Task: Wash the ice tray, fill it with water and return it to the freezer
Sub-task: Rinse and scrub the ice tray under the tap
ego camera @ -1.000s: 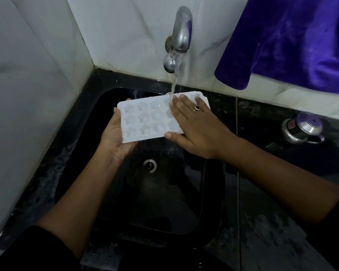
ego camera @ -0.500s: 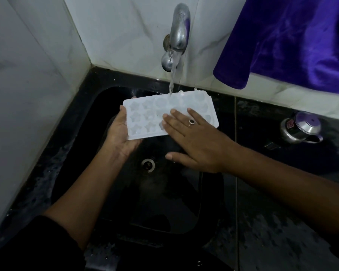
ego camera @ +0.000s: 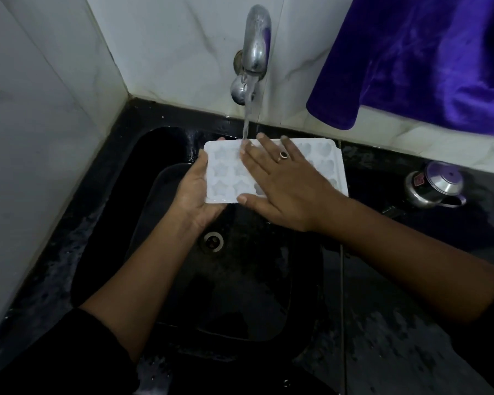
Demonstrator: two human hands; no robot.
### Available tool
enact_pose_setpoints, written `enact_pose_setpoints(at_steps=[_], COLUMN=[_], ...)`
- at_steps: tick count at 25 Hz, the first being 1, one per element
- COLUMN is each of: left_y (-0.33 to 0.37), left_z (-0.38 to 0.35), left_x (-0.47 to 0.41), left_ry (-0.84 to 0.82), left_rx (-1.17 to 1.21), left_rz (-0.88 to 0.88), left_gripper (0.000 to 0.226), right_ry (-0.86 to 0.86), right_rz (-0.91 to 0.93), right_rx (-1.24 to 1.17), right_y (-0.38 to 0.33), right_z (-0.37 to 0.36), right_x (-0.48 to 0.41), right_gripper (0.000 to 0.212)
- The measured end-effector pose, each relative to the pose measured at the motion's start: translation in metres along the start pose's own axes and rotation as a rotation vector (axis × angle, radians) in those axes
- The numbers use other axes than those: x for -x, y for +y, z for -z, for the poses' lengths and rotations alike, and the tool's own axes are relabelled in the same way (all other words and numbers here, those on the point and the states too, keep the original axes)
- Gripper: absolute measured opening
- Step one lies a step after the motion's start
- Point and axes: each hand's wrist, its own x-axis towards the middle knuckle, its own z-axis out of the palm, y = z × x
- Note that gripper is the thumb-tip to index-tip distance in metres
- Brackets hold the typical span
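Note:
A white ice tray (ego camera: 224, 178) with star-shaped cells is held over the black sink (ego camera: 143, 172), under the running water from the chrome tap (ego camera: 255, 52). My left hand (ego camera: 193, 192) grips the tray's left end from below, thumb along its edge. My right hand (ego camera: 285, 183) lies flat on top of the tray with straight fingers spread, wearing a ring; it covers the tray's middle. The stream lands at the tray's far edge by my right fingertips.
The sink drain (ego camera: 213, 242) lies below the tray. A small steel pot with a lid (ego camera: 434, 185) stands on the wet black counter (ego camera: 397, 352) at the right. A purple cloth (ego camera: 425, 58) hangs over the back wall. White marble walls close the left and back.
My right hand has slid forward across the tray to its far edge, after pulling back half a second ago. The tray stays under the stream in my left hand.

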Motion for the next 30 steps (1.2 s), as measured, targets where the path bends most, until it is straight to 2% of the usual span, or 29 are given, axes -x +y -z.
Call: enact_pose_setpoints(at_steps=[2,4,7,8,12,16,20,24,28,30], left_y=[0.005,0.004,-0.01,-0.011,-0.003,-0.016,-0.008,-0.017,-0.007,-0.01], left_z=[0.002,0.001,-0.007,-0.007,0.005,-0.004,-0.002,-0.004,0.0,-0.002], left_x=[-0.005,-0.008,-0.007,-0.008,-0.016,-0.013,-0.012,-0.012,-0.008,-0.007], left_ry=[0.024,0.015,0.023,0.037,0.055,0.055,0.074,0.06,0.061,0.076], left_rx=[0.037,0.047,0.013,0.015,0.088,0.011,0.027,-0.026,0.005,0.0], left_rz=[-0.041,-0.043,0.003,0.001,-0.042,-0.002,-0.081,-0.03,-0.07,-0.079], left_gripper=[0.059,0.058,0.06,0.058,0.053,0.052,0.049,0.052,0.049,0.05], right_ry=[-0.036,-0.039,0.009,0.005,-0.057,-0.003,-0.034,0.002,-0.021,0.026], right_rz=[0.131,0.181,0.002,0.0,0.203,0.024,0.227,0.015,0.212,0.169], right_rx=[0.025,0.045,0.0,-0.013,0.004,-0.046,-0.023,-0.107,-0.07,-0.08], right_y=[-0.01,-0.009,0.005,0.002,-0.017,-0.002,-0.017,-0.008,-0.029,-0.021], right_z=[-0.011,-0.012,-0.002,-0.002,-0.015,-0.006,-0.019,-0.01,-0.023,-0.02], right_x=[0.01,0.012,-0.004,-0.004,0.013,-0.01,0.005,-0.014,0.007,-0.004], right_gripper=[0.082,0.077,0.075,0.075,0.074,0.072,0.07,0.071,0.067,0.065])
